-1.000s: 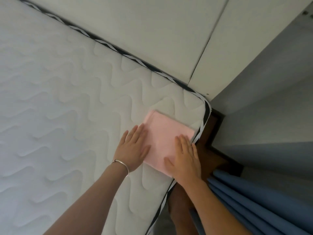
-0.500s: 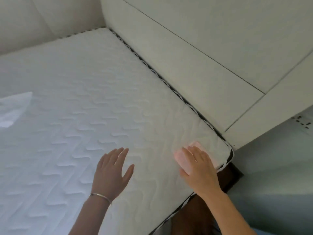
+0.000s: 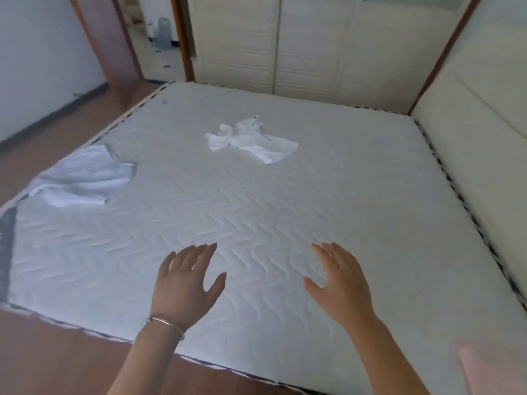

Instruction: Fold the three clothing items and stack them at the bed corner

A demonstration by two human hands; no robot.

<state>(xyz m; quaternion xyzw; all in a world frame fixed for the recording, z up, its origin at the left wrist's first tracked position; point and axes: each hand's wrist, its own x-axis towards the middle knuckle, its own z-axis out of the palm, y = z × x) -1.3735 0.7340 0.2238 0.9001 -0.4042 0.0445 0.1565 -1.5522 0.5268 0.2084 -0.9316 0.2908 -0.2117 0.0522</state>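
Nearest the camera, a pink item (image 3: 490, 369) is seen at the near right corner of the bed (image 3: 285, 212), partly cut off by the frame edge. It lies flat with a straight edge and is judged to be the first folded piece, already placed. Just beyond it, both hands are held over the bare mattress, well apart from each other and from any cloth. The left hand (image 3: 186, 283), with a bracelet (image 3: 166, 323) at its wrist, is spread with straight fingers and nothing is held in it. The right hand (image 3: 339, 283) is likewise spread flat and empty. Whether the palms touch the mattress cannot be told. Farther out, a pale garment (image 3: 82, 178) is noted at the left edge of the bed, rumpled and unfolded. Farther again, near the middle of the bed, a white garment (image 3: 251, 141) is seen crumpled. Behind the bed, wardrobe doors (image 3: 299, 47) are recorded. Progress is judged at about one third: one item is at the corner, and two are left to be fetched, folded and laid on the pink one.
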